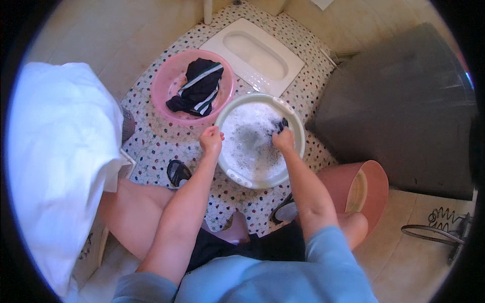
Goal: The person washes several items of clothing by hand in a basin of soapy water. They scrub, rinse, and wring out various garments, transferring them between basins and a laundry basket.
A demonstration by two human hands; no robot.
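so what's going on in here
A person has both hands at a pale green basin of suds. The right hand holds some dark cloth at the foam's surface. The left hand is curled at the basin's left rim; whether it grips is unclear. Just beyond, a pink basin holds a dark, white-striped garment.

Right fingers gripping cloth, sudsy basin

Pale-green basin, white suds, white-striped black garment
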